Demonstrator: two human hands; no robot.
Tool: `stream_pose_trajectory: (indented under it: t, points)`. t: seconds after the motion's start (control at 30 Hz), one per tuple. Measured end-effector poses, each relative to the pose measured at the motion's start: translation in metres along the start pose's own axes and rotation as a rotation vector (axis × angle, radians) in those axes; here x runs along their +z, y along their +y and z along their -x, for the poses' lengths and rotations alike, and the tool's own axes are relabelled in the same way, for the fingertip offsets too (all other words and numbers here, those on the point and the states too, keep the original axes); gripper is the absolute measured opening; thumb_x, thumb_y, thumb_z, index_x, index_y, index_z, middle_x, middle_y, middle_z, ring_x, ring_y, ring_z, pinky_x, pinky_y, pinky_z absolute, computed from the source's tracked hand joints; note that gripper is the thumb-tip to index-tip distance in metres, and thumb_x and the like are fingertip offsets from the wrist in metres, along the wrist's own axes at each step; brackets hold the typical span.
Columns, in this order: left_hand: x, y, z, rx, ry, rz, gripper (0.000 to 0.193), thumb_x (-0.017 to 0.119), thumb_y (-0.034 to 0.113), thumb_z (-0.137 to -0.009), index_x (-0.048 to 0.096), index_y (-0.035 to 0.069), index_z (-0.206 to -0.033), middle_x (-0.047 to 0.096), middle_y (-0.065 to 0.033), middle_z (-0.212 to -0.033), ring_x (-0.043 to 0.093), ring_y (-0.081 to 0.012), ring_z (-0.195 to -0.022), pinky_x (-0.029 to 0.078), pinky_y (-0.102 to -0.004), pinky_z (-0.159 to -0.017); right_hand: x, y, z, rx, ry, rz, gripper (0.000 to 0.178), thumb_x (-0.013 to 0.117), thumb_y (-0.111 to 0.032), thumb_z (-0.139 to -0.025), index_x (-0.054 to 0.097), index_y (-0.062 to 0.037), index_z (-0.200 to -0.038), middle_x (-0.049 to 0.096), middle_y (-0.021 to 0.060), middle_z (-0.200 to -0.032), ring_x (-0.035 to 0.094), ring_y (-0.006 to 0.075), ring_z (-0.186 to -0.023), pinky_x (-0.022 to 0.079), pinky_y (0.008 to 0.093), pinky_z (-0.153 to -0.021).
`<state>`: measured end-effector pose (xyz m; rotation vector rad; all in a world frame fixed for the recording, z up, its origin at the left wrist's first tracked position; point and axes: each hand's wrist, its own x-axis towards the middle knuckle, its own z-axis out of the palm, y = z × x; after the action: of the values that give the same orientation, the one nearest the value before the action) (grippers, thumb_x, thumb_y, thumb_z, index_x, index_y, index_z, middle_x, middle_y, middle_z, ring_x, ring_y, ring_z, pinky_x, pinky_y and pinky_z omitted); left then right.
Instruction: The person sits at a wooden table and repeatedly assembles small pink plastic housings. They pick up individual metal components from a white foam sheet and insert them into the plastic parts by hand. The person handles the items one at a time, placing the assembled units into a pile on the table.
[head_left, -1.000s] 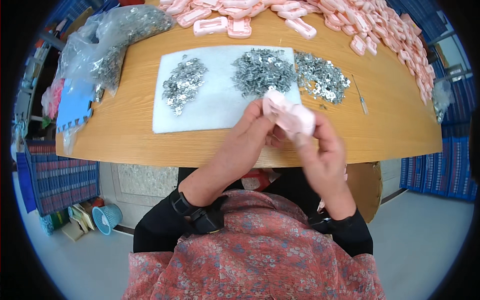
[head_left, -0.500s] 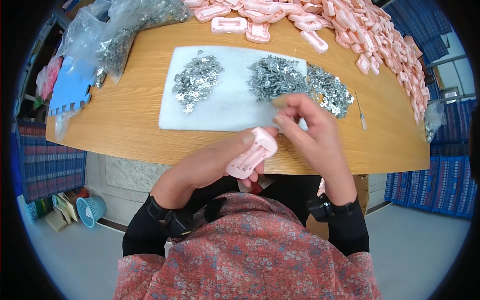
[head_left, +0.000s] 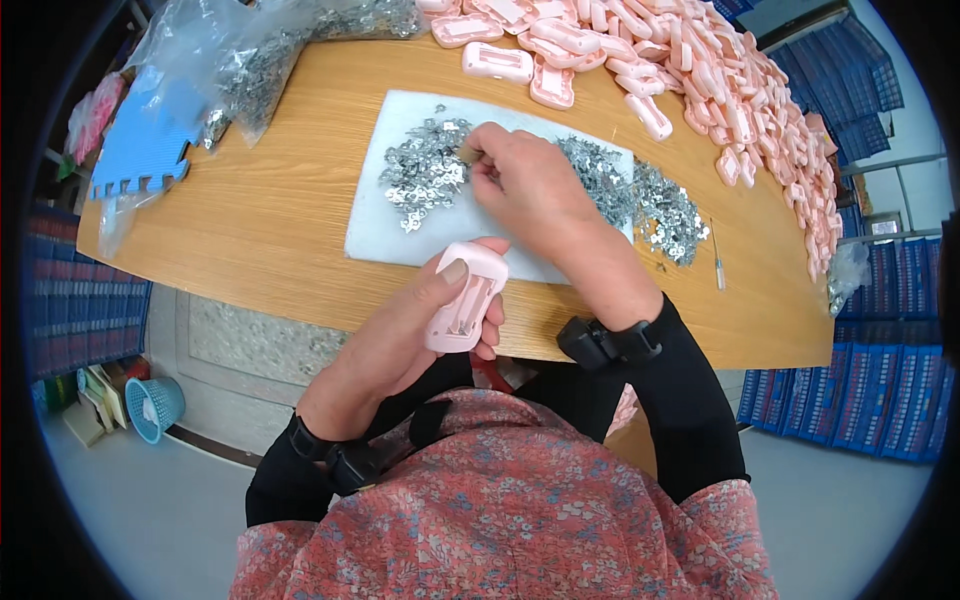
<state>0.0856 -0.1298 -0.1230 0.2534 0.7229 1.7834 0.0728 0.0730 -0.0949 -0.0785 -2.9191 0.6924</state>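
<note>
My left hand (head_left: 400,320) grips a pink plastic housing (head_left: 468,300) with an elongated recess facing up, the thumb on its upper edge. Small metal bits show at the recess's lower end. My right hand (head_left: 525,185) is over the white foam sheet (head_left: 385,238), its thumb and fingers pinched at the right edge of the left pile of small metal clips (head_left: 425,175). Whatever is between those fingertips is too small to make out. A second pile of metal pieces (head_left: 600,175), partly behind my right hand, lies on the foam's right side.
More metal pieces (head_left: 668,215) lie right of the foam, beside a thin screwdriver-like tool (head_left: 717,262). Many pink housings (head_left: 700,80) heap along the table's far right. Clear bags of metal parts (head_left: 255,85) and a blue foam mat (head_left: 145,140) are at the left.
My right hand has moved left from the right pile to the left pile of clips. The left hand has shifted slightly left with the pink housing, and the view has turned a little.
</note>
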Motion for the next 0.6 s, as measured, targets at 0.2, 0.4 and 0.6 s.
stream_pose_trajectory:
  t: [0.2,0.4,0.6]
  points:
    - [0.000,0.004,-0.001,0.041,0.060,0.018,0.049,0.052,0.028,-0.103,0.041,0.005,-0.145,0.061,-0.0049,-0.092,0.063,-0.0138,-0.081,0.055,-0.0315,-0.073,-0.016,-0.005,0.013,-0.028,0.006,-0.093,0.015,0.062,-0.005,-0.080,0.063,-0.0047,-0.095,0.066,0.0192,-0.081,0.063,0.0397,-0.083,0.050,0.0493,-0.074]
    - [0.001,0.002,-0.004,0.060,0.086,0.053,0.047,0.053,0.025,-0.102,0.043,0.005,-0.144,0.062,-0.0048,-0.091,0.062,-0.0136,-0.080,0.054,-0.0321,-0.073,0.004,-0.001,-0.004,-0.162,0.021,-0.004,0.022,0.066,-0.007,-0.082,0.060,-0.0038,-0.103,0.068,0.0141,-0.086,0.067,0.0323,-0.084,0.053,0.0396,-0.074]
    - [0.003,0.002,-0.002,0.091,0.127,0.037,0.047,0.053,0.022,-0.102,0.043,0.004,-0.144,0.061,-0.0052,-0.093,0.062,-0.0142,-0.082,0.053,-0.0318,-0.075,-0.013,-0.001,0.009,0.051,-0.048,-0.157,0.022,0.066,-0.006,-0.083,0.062,-0.0036,-0.105,0.067,0.0124,-0.084,0.066,0.0246,-0.077,0.053,0.0339,-0.072]
